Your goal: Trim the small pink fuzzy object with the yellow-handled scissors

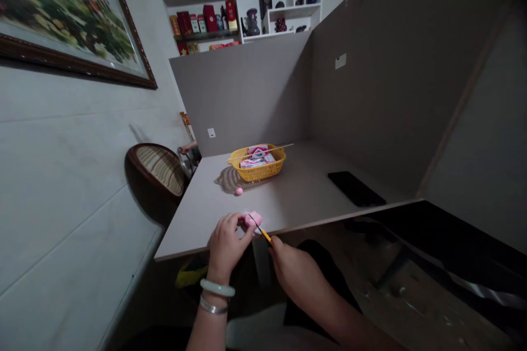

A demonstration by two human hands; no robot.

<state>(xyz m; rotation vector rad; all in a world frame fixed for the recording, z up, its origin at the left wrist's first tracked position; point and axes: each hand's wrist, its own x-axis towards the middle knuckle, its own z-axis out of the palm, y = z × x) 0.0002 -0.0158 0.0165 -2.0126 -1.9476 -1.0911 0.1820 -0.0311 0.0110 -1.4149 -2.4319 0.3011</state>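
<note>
Near the front edge of the table, a soft pink lump (253, 219), clay-like in look, rests between the fingers of my left hand (227, 241). Those fingers are curled against its left side. My right hand (294, 269) is closed around a slim tool with a yellow-orange handle (266, 236). Its thin dark tip lies across the pink lump; whether it is a blade or a point I cannot tell. A small pink ball (239, 191) sits farther back on the tabletop.
A yellow plastic basket (259, 172) holds printed packets, with a thin stick (263, 152) across its rim. A black flat phone-like slab (356, 188) lies at the right. Grey partitions (255, 93) rise behind and right of the table (193, 214). A round-backed chair (158, 175) stands left.
</note>
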